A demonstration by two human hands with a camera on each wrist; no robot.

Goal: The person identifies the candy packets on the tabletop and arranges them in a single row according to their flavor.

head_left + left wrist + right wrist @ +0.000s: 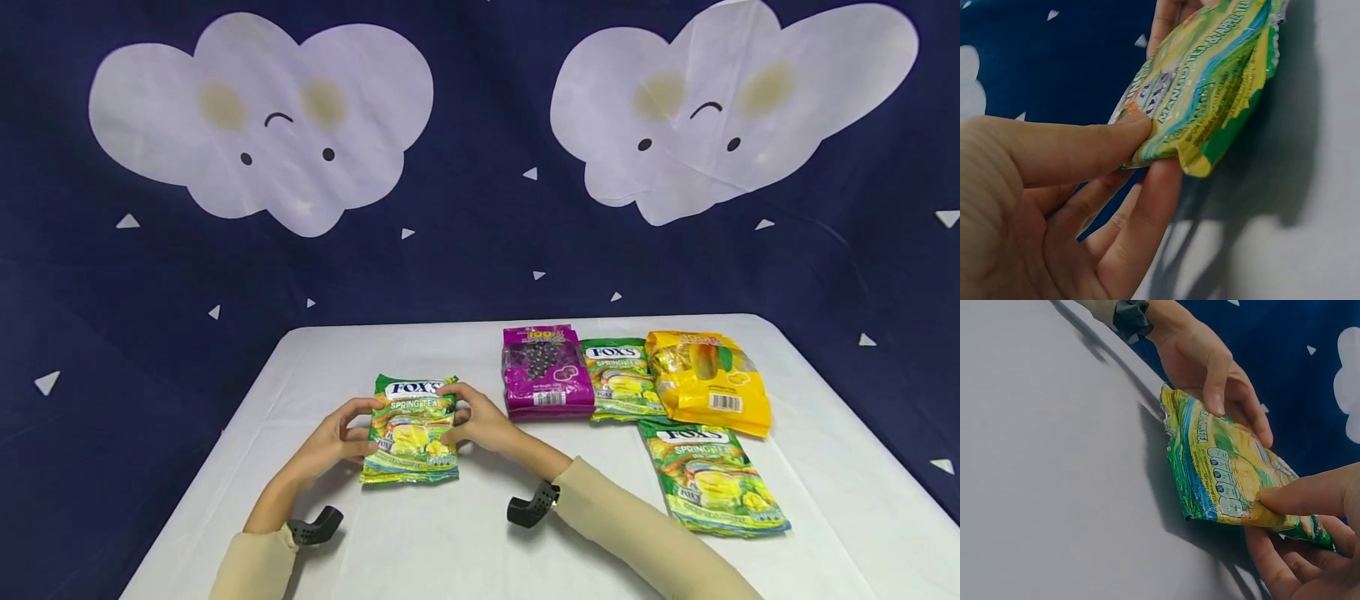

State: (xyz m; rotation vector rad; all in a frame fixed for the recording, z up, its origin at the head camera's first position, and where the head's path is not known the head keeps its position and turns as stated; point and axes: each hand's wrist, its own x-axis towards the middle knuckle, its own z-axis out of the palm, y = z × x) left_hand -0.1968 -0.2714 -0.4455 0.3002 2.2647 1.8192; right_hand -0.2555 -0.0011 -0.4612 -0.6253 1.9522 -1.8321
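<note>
A green and yellow Fox's Spring Tea candy bag (411,433) is held between both hands at the left-centre of the table. My left hand (335,437) pinches its left edge, thumb on the printed front and fingers behind, as the left wrist view shows on the bag (1204,81). On the opposite edge my right hand (483,423) pinches it the same way. In the right wrist view the bag (1222,469) is tilted, with its shadow on the white cloth beneath.
To the right lie a purple candy bag (543,375), a second Fox's bag (622,379) and a yellow candy bag (708,379) side by side. Another Fox's bag (712,479) lies in front of them, near the right sleeve (637,533). Behind the white table (480,533) hangs a dark blue cloud-print curtain (480,167).
</note>
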